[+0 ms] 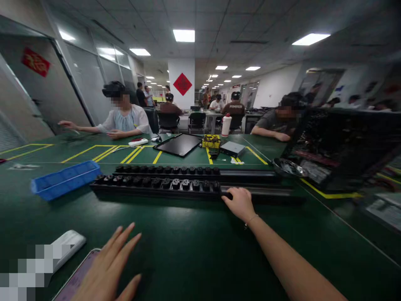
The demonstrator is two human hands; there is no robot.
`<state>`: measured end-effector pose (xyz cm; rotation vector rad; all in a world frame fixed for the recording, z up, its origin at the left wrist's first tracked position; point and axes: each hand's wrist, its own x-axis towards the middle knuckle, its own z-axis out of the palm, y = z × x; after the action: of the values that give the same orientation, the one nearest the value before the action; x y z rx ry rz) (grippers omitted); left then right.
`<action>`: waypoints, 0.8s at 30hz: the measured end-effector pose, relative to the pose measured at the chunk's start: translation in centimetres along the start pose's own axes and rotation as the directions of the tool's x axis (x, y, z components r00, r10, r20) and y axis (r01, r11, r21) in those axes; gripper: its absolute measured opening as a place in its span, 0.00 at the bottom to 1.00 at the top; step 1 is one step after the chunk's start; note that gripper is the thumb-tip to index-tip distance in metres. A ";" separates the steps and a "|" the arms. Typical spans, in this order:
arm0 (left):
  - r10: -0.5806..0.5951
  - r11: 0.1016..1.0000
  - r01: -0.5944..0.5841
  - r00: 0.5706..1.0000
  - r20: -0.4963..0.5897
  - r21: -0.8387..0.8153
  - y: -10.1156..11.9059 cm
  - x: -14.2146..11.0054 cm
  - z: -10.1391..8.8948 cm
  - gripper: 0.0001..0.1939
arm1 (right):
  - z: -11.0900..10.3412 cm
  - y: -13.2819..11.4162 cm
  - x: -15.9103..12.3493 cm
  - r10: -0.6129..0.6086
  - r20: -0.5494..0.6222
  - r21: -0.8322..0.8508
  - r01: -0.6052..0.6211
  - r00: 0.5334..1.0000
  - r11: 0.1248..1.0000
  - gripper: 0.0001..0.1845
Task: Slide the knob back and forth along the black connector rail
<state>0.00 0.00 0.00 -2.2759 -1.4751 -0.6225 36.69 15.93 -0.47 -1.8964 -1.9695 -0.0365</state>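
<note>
Two long black rails (150, 191) lie side by side across the table, their left portions filled with rows of round black socket-like pieces (185, 184). At the right end of the front row, my right hand (240, 203) grips the front rail's edge with thumb and fingers. Whether a small piece is also under those fingers is hidden. My left hand (108, 261) is spread open with nothing in it, low over a phone (77, 278) that it partly covers. A white elongated object (67, 246), partly pixelated, lies beside the phone.
A blue bin (67, 179) stands left of the rails. Behind lie a dark flat panel (180, 144), a yellow box (211, 141), a grey box (232, 148) and a white bottle (226, 125). A metal bowl (286, 167) and a large black case (351, 146) stand right. Two people sit opposite.
</note>
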 end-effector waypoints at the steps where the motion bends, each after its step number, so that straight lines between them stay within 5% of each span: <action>1: 0.068 0.997 -0.067 0.997 0.024 -0.047 1.4 2.8 0.3 0.28 | -0.3 -0.3 0.1 0.012 -0.027 0.034 -0.011 1.000 0.999 0.12; 5: 0.142 0.976 -0.133 0.989 0.037 -0.171 6.3 12.6 3.3 0.26 | -0.9 -1.9 1.1 0.030 -0.166 0.186 0.002 0.986 0.983 0.21; 9: 0.086 0.981 -0.095 0.995 -0.059 -0.168 8.8 18.1 8.7 0.25 | 0.0 -4.0 2.4 -0.028 -0.176 0.205 0.064 0.984 0.977 0.22; 14: 0.156 0.985 -0.160 0.986 -0.059 -0.061 9.9 18.2 12.9 0.30 | 1.6 -4.6 2.6 -0.005 -0.186 0.092 0.022 0.983 0.995 0.18; 24: 0.240 0.971 -0.239 0.971 0.017 -0.025 10.1 17.6 13.6 0.33 | 1.9 -4.5 2.2 0.091 -0.204 0.088 -0.074 0.975 0.993 0.16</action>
<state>17.91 16.44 -2.47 -2.4345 -1.1804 -0.5475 31.85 18.20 -0.38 -1.8405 -1.7274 -0.1255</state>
